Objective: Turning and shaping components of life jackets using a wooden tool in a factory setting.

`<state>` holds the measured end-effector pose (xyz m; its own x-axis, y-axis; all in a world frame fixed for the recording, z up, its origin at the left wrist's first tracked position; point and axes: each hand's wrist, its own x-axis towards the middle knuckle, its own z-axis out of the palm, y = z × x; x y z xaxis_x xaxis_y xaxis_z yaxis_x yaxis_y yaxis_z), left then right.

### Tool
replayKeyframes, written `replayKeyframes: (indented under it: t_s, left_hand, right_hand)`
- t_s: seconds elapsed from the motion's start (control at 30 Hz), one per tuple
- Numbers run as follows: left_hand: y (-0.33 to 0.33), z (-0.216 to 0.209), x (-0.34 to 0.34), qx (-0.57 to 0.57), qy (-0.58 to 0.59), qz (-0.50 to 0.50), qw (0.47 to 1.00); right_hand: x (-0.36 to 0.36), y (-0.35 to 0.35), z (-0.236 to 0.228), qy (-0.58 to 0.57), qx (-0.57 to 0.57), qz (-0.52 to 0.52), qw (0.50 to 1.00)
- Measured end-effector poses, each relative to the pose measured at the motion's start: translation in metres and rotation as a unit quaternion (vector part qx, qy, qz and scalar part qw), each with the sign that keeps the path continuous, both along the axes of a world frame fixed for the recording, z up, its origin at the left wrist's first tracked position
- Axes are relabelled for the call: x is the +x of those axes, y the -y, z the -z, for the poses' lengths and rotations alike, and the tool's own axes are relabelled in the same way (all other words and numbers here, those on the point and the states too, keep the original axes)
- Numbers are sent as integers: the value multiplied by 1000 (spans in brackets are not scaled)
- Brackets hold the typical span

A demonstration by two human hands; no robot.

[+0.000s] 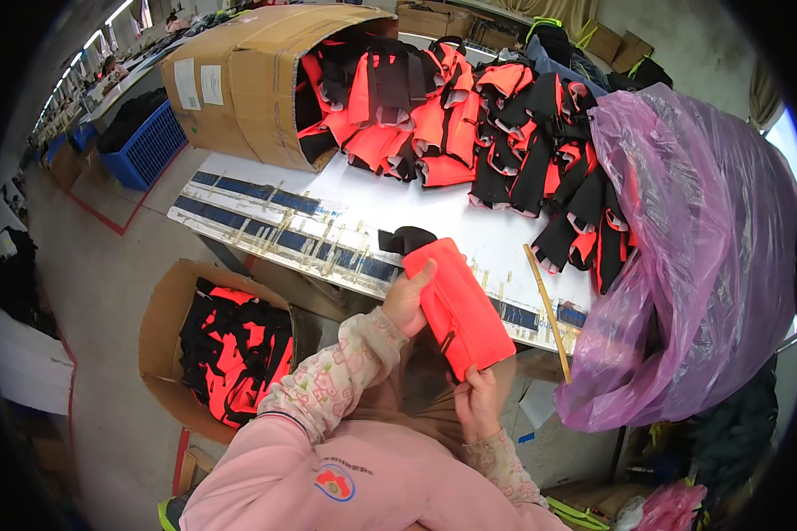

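A bright coral pouch with a dark zipper along its face is held in front of me, tilted, above the near edge of the table. A black strap or flap sticks out at its upper left end. My left hand grips the upper left side, thumb on the coral face. The lower end is pinched by my right hand, near the zipper's end. The fingers behind the pouch are hidden.
On the white table, a cardboard box lies on its side, coral-and-black pieces spilling out. A wooden stick crosses the front edge, beside a large purple plastic bag. Below left, an open carton holds similar pieces.
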<state>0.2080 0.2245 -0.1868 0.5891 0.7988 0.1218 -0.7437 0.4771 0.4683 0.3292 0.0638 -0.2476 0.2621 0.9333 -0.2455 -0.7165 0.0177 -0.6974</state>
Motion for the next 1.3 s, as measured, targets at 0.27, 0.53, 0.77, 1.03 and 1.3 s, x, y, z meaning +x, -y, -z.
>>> replayKeyframes:
  t_s: [0.27,0.53,0.77,1.03,1.3]
  left_hand:
    - [17,-28,-1,-9,-62,-69,996]
    - [30,-35,-12,74,-179,-96,976]
    - [49,-47,-1,202,-197,-147,948]
    - [9,-55,-45,60,-103,-150,981]
    - [-32,-36,-68,-25,-42,-176,983]
  right_hand:
    - [-3,-1,7,-45,-19,-30,998]
    - [-5,5,28,-92,-26,-72,993]
    - [-9,-6,5,-97,-43,-43,993]
    - [131,-31,-21,811,-125,156,550]
    - [199,5,-18,877,-220,63,423]
